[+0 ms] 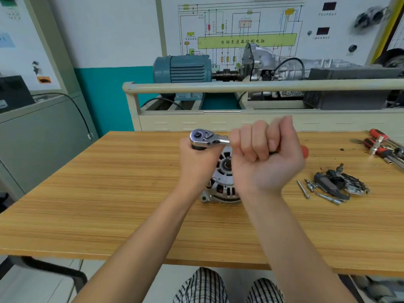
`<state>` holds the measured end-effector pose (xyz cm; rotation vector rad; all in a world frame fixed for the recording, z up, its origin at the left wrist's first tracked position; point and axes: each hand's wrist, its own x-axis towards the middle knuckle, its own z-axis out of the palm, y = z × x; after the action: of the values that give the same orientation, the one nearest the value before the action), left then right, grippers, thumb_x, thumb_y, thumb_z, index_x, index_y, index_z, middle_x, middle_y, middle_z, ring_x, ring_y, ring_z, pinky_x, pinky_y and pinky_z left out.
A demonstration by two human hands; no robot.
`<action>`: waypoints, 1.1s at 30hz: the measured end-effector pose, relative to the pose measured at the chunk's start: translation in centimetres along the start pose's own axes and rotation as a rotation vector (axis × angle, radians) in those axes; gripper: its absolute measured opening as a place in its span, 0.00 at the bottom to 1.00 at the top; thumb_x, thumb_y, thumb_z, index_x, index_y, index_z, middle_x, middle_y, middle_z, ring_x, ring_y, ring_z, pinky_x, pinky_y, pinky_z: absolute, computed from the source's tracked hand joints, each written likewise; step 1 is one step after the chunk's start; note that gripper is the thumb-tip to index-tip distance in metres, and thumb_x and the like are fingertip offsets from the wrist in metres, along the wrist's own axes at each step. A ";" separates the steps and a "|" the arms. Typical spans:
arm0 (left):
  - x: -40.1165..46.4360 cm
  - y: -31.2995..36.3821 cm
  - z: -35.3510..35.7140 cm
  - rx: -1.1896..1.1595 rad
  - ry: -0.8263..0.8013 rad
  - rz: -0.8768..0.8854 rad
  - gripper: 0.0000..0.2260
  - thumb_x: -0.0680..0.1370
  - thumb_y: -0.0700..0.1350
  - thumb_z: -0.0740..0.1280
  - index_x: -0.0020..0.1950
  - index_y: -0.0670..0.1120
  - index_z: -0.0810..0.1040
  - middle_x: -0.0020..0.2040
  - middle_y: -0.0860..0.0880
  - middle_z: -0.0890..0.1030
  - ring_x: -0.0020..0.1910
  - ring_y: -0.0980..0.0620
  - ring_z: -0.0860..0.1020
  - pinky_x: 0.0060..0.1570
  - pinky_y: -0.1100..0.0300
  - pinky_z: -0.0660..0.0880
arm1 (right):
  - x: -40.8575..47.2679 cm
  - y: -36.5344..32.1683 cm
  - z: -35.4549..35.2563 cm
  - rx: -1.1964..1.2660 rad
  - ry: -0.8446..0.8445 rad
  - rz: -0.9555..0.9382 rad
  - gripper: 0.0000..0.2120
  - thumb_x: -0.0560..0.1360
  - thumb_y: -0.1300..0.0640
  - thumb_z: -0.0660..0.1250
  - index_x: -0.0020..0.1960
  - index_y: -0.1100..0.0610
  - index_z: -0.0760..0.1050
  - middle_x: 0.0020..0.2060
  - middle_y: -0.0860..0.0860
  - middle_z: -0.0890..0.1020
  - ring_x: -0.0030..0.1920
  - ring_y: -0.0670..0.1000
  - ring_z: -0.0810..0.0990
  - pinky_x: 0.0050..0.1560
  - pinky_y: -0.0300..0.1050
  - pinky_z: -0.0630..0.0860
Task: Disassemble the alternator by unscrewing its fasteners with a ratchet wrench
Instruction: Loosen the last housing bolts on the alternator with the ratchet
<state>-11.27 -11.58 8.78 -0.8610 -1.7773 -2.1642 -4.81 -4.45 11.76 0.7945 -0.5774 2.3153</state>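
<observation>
Centrally in the frame, the alternator (223,186) sat on the wooden table (109,193) while the right hand (265,154) fisted the ratchet wrench (207,138) handle and the left hand (197,162) gripped beneath the wrench's head.

The round, silver cast-metal alternator (223,184) sits on the wooden tabletop (109,193), vented end face up, bearing hub at its centre and copper windings showing through the side slots — a mounting ear juts at its near-left. Above it, the chrome ratchet wrench (206,138) lies level — head on the left over the alternator's far-left edge, red-tipped handle (305,150) running right.
</observation>
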 end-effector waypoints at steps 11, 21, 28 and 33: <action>2.0 1.2 -1.4 -0.124 -0.435 -0.185 0.19 0.70 0.36 0.66 0.22 0.51 0.66 0.20 0.54 0.62 0.18 0.57 0.57 0.22 0.67 0.54 | 7.4 0.3 -0.9 0.265 0.241 0.575 0.29 0.81 0.55 0.51 0.21 0.54 0.59 0.16 0.45 0.55 0.20 0.44 0.49 0.20 0.37 0.50; 0.6 0.9 -0.9 -0.033 -0.044 -0.067 0.13 0.68 0.34 0.68 0.28 0.45 0.67 0.25 0.49 0.65 0.25 0.54 0.61 0.25 0.61 0.59 | 0.4 1.1 0.7 -0.023 0.019 -0.040 0.25 0.79 0.59 0.51 0.23 0.53 0.62 0.17 0.46 0.60 0.20 0.45 0.55 0.25 0.37 0.58; 2.3 1.6 -2.4 -0.073 -0.648 -0.133 0.17 0.68 0.40 0.71 0.23 0.51 0.70 0.20 0.53 0.66 0.20 0.55 0.63 0.24 0.63 0.60 | 7.8 -0.2 -0.4 0.187 0.248 0.632 0.29 0.81 0.56 0.51 0.20 0.55 0.58 0.14 0.47 0.58 0.19 0.45 0.48 0.20 0.38 0.50; 1.9 0.9 -0.7 -0.149 -0.149 -0.156 0.16 0.67 0.35 0.64 0.24 0.49 0.65 0.20 0.55 0.62 0.18 0.57 0.58 0.21 0.68 0.56 | 3.8 0.4 0.1 0.063 0.210 0.192 0.28 0.81 0.57 0.51 0.22 0.54 0.61 0.16 0.46 0.58 0.18 0.46 0.53 0.22 0.37 0.53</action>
<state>-12.57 -12.11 10.55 -0.9711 -1.8247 -2.4156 -7.44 -3.30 14.27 0.5343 -0.5078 2.5639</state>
